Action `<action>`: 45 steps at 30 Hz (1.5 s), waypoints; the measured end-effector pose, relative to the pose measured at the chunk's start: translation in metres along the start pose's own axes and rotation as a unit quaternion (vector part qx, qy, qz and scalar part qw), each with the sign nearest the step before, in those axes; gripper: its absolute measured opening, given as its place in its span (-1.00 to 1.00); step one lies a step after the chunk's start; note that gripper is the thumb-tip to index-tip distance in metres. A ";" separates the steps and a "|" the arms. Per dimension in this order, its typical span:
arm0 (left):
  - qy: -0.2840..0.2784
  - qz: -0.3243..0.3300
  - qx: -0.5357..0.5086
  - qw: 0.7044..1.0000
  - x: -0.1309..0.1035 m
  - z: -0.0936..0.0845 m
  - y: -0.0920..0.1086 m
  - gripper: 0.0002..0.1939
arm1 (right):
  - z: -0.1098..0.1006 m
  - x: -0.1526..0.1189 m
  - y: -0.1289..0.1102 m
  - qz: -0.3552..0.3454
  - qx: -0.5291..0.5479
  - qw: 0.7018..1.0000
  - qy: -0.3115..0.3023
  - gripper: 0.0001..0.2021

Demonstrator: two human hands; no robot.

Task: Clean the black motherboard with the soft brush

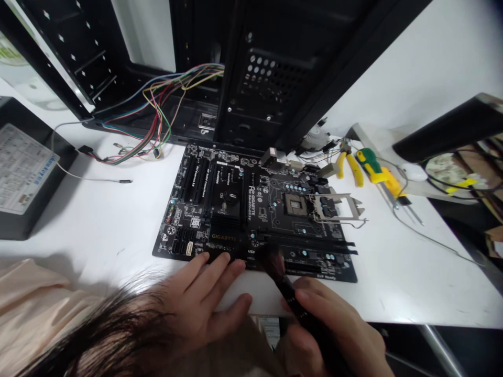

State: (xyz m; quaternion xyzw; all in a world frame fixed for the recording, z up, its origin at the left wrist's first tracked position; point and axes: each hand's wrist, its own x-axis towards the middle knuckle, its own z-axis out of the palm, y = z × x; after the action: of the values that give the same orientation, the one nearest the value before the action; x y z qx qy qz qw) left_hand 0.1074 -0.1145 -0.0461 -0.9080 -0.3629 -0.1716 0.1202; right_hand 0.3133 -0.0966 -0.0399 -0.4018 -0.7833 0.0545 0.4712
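Observation:
A black motherboard lies flat on the white table, its CPU socket uncovered and the metal socket frame swung up to the right. Along the board's near edge rests my left hand, fingers spread and fingertips touching the board. My right hand is closed around the handle of a dark soft-bristled brush. The bristles meet the board near its front edge, right of my left fingertips. Strands of hair cover part of my left wrist.
Behind the board stands an open black computer case with a bundle of coloured wires. A power supply sits at left. On the right lie yellow-handled pliers, a green-and-yellow screwdriver and a thin cable.

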 end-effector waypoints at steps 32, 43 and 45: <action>-0.002 -0.005 -0.004 1.000 0.001 0.000 0.001 -0.76 | 0.006 0.008 -0.008 -0.026 -0.024 0.998 -0.051 -0.88; 0.004 -0.011 -0.003 1.000 0.003 -0.001 0.000 -0.74 | -0.004 0.010 -0.010 -0.001 0.054 0.996 -0.064 -0.90; 0.003 -0.008 -0.003 1.000 0.003 0.000 0.000 -0.72 | -0.002 0.008 -0.009 0.021 0.078 0.997 0.007 -0.90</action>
State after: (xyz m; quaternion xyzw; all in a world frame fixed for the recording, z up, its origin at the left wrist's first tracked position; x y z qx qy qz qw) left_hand 0.1091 -0.1130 -0.0445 -0.9050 -0.3692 -0.1759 0.1173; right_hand 0.3083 -0.0981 -0.0292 -0.3806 -0.7648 0.1228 0.5051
